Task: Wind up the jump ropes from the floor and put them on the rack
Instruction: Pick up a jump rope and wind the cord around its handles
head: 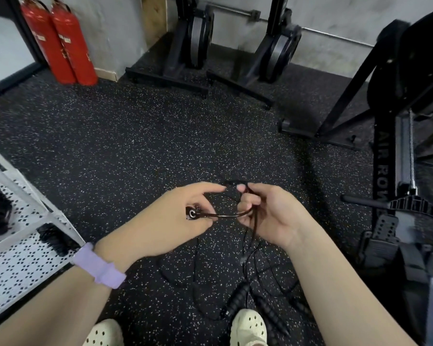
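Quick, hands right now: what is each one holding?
Left hand: grips a jump rope handle, end facing the camera.
Right hand: fingers curled round the rope cord.

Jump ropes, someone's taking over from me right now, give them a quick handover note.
Left hand: grips a jump rope handle.
Right hand: pinches the same rope's cord, which trails down to the floor.
More ropes lie loose by the shoes.
White rack at left already holds dark wound bundles.
Done: winding begun.
Left: finish this rope, rack it, then wind the rest.
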`<state>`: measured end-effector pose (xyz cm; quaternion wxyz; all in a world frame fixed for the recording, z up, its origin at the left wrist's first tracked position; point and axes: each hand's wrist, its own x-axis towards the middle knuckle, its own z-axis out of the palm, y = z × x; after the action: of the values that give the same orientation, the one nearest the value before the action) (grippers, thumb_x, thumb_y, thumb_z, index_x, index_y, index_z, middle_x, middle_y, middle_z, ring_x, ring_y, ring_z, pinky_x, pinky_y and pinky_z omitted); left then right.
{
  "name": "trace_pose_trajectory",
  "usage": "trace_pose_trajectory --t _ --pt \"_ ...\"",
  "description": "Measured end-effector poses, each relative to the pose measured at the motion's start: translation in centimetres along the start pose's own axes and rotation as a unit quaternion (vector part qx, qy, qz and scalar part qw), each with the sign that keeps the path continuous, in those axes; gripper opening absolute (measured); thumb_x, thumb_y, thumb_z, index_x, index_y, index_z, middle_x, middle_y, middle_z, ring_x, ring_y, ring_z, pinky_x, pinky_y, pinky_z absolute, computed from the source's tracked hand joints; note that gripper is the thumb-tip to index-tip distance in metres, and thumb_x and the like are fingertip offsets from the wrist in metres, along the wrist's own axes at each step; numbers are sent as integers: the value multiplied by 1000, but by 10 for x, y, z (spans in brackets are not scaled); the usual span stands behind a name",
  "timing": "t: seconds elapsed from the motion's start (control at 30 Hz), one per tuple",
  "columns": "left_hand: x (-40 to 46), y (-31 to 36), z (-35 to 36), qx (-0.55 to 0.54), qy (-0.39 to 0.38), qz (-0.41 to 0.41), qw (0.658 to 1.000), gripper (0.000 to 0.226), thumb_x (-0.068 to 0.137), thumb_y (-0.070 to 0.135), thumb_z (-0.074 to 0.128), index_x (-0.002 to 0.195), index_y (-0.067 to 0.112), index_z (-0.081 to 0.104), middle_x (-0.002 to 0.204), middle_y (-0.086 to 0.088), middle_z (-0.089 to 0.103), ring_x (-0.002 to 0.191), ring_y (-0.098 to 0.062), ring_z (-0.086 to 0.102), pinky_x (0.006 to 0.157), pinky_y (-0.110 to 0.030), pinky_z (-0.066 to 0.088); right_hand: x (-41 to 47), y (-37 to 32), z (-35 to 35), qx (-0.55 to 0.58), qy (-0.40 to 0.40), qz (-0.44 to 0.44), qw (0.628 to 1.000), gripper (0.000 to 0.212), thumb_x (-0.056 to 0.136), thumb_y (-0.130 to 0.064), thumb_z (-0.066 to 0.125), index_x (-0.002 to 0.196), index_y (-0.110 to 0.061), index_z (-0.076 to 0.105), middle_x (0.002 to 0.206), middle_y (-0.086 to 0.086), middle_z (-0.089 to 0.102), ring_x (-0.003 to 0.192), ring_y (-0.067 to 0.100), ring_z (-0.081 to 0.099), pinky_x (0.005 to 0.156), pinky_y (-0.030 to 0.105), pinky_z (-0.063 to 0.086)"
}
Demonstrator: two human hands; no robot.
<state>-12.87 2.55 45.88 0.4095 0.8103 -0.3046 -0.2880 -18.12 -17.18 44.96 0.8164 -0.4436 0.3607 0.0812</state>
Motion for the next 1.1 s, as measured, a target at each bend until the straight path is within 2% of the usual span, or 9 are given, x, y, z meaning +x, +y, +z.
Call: trace_pose_trajectory --t 0.13,0.23,0.33,0.47,0.53,0.6,0.7,0.9,1.1 --pt "4 -31 -2 258 40 -104 960 45 94 37 69 133 48 49 110 18 62 63 -3 57 61 -25 48 -10 -6 -4 -91 -66 -69 991 32 110 -31 40 88 -16 57 62 -5 28 55 15 41 65 31 40" --pt "7 -36 5 274 -2 -160 948 44 93 36 71 132 38 53 111 9 60 59 -3 54 53 -23 41 -12 -5 0 -134 -66 -138 979 38 110 -37 44 82 -16 57 62 2 48 61 19 58 68 36 52" --pt "6 -39 4 305 11 -180 935 37 95 34 69 129 32 55 99 9 58 64 -6 57 57 -25 45 -16 -9 -3 -218 4 -211 953 37 110 -35 45 93 -9 66 86 9 74 70 24 72 55 33 57" --pt "6 -59 -14 330 53 -252 908 23 97 33 62 113 18 62 86 3 64 72 -14 64 69 -33 56 -15 -17 -31 -434 210 -322 815 33 111 -33 40 99 -23 69 70 -3 70 41 2 48 41 18 37" --pt "8 -65 -27 229 95 -283 926 27 99 37 60 108 11 63 76 -2 68 61 -17 66 63 -33 58 -11 -21 -43 -396 200 -345 827 33 113 -29 38 103 -24 69 58 -7 56 42 7 38 42 21 33" --pt "12 -63 -32 7 161 -294 942 30 101 30 63 111 1 64 68 -6 66 50 -17 61 49 -29 54 -7 -23 -47 -284 153 -333 886 31 113 -23 37 112 -20 68 56 -5 46 45 11 31 41 23 27" --pt "17 -54 -30 -259 208 -294 896 28 98 21 69 105 -6 68 59 -3 59 43 -12 54 43 -27 53 -4 -24 -43 -172 94 -300 933 31 114 -19 37 124 -13 65 56 -2 36 44 10 22 41 23 18" --pt "21 -36 -30 -442 214 -280 825 25 94 32 66 79 13 60 50 4 49 40 -13 45 47 -24 46 -11 -27 -38 -69 5 -286 956 33 113 -20 37 131 -16 64 56 -3 28 42 9 18 39 22 18" --pt "18 -18 -26 -628 157 -249 721 33 84 44 67 78 13 59 58 5 45 49 -14 40 58 -26 41 -15 -26 -38 -67 -99 -291 949 35 106 -12 39 119 -13 71 74 -1 40 59 12 32 49 24 29"
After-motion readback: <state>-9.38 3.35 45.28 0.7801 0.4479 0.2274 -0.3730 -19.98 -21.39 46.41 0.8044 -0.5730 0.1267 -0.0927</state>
